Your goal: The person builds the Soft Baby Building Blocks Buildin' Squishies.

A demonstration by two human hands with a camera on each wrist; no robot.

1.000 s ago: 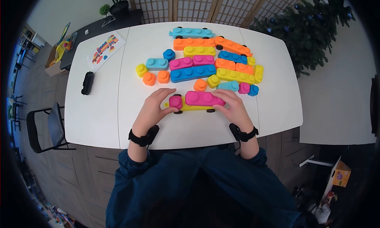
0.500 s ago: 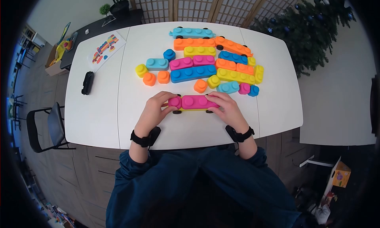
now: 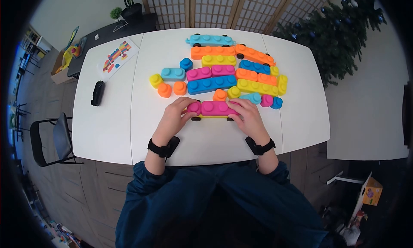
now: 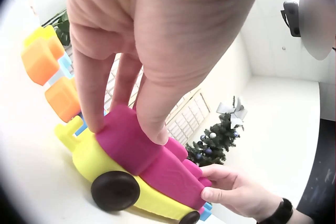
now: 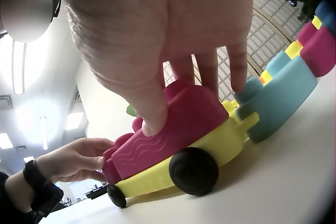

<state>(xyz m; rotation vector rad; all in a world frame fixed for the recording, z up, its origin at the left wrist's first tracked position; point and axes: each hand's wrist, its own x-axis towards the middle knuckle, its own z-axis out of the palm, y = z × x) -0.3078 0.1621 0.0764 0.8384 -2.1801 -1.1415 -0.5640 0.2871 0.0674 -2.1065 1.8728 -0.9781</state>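
Both hands' fingers [image 4: 155, 111] pinch magenta blocks [image 3: 217, 108].

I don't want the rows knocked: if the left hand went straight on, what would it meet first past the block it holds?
Past the small pink block, the left hand would probably meet the long blue block first, though the hand's height is hard to judge.

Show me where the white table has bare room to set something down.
Bare on the white table: between the long black object and the left hand; right of the rightmost yellow studded block; and between the yellow wheeled base and the near edge. Crowded: beyond that base, where multicoloured studded toy blocks sit close together, several touching.
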